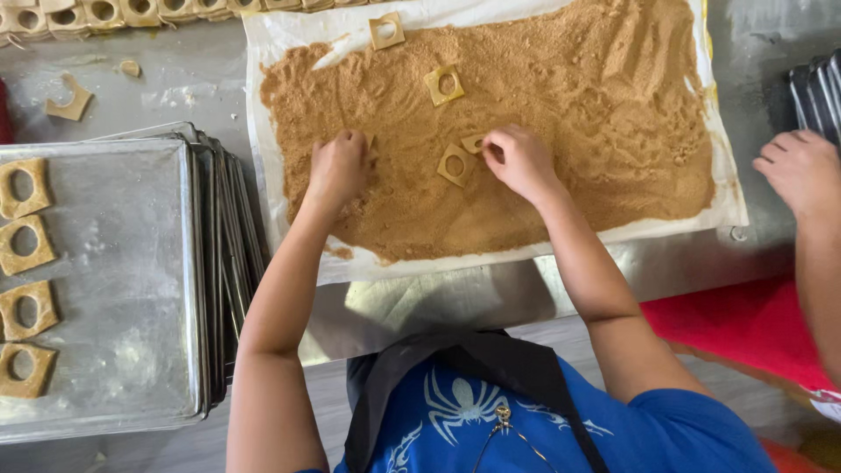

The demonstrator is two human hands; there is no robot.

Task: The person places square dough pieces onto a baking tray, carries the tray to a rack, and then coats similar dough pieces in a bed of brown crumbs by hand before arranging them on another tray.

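Tabletop (131, 96) holds crumb bed (569, 131). Left hand (337, 166) curled in crumbs, grip unclear. Right hand (519, 159) pinches dough square (474, 143); looks soft, tears easily, lift by edge.

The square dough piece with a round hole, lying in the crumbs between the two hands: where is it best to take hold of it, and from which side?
Probably by two opposite outer edges of the square dough piece, pinched from above. It lies flat on the brown crumbs, tilted like a diamond, so its corners point towards the left hand and right hand. The frame around the hole looks thin, so support both sides.
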